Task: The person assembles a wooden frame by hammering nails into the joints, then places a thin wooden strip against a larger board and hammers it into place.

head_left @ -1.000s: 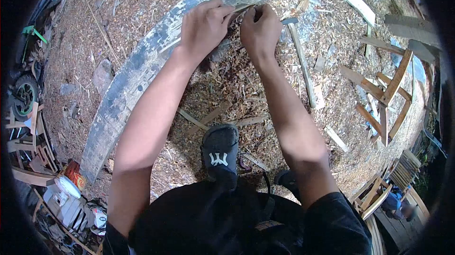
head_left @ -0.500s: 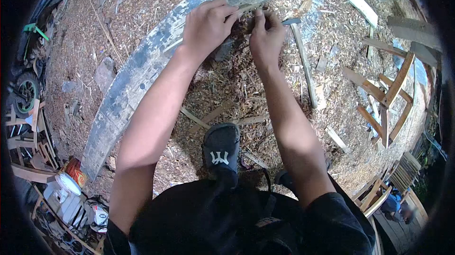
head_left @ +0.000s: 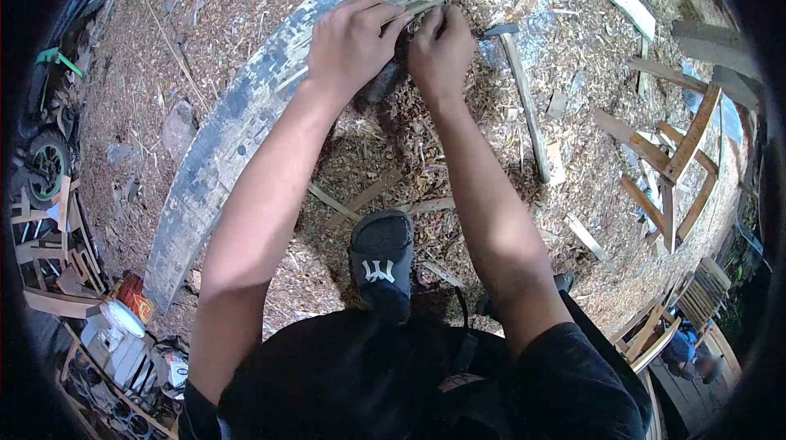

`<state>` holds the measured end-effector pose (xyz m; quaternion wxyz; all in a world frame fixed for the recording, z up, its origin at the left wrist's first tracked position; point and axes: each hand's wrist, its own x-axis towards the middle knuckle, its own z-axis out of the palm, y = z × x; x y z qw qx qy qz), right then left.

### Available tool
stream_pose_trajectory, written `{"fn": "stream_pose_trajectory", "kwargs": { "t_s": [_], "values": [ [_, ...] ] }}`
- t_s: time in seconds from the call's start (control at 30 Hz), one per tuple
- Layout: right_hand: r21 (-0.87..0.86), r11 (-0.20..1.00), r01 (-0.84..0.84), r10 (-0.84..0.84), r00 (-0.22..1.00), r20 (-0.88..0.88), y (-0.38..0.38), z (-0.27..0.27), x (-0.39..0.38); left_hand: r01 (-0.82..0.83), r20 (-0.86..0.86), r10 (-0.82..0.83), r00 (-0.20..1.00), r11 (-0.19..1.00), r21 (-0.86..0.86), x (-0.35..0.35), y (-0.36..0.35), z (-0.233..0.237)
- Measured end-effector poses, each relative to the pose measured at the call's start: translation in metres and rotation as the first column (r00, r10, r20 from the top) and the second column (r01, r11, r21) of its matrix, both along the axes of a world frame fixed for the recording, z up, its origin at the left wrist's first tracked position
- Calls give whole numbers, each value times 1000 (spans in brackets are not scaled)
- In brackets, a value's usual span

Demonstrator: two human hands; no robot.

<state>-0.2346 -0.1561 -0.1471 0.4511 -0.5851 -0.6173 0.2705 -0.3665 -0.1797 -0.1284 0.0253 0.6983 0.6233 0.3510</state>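
Observation:
A long weathered board (head_left: 217,141) with worn blue-grey paint curves across the ground in the camera's view. Over its upper part is my left hand (head_left: 352,39), fingers closed on a thin wooden strip (head_left: 417,9). Close beside it on the right, my right hand (head_left: 442,47) is closed near the strip's right end; what its fingers pinch is too small to make out. A hammer (head_left: 524,96) with a wooden handle lies just right of my right hand, its metal head toward the top.
Wood chips cover the ground (head_left: 393,145). A wooden frame (head_left: 671,166) stands at the right, with loose planks (head_left: 624,0) above it. A white container (head_left: 123,319) and wood pieces lie lower left. A person (head_left: 706,368) is at the lower right.
My right hand has moved left, closer to my left hand. My left hand has shifted slightly left and up.

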Motion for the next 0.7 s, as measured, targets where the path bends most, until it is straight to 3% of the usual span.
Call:
{"fn": "stream_pose_trajectory", "kwargs": {
  "t_s": [0.13,0.2,0.33,0.4,0.47,0.6,0.67,0.7],
  "values": [
    [38,999,-28,27,1000,14,1,-2,7,5,36,-3,999,999,-44,0,-1,1],
    [35,987,-159,157,987,41,10,0,19,3,32,-1,999,998,-70,1,-1,2],
    [13,999,-43,43,998,38,4,1,8,-10,25,12,1000,996,-87,-1,0,3],
    [64,989,-134,130,990,62,2,-16,34,-15,37,21,999,991,-133,0,1,3],
    [-193,981,35,-16,995,101,9,-23,78,-39,50,48,998,983,-180,-3,-2,3],
    [-77,996,-53,61,992,110,-7,-14,99,-6,34,12,999,985,-172,0,-5,2],
    [-166,980,-112,110,994,-22,-4,-3,90,-29,2,29,1000,987,-161,-1,1,5],
    [-92,987,-128,126,992,-25,0,2,84,-28,-1,28,1000,985,-173,-1,0,6]
  ]
}}
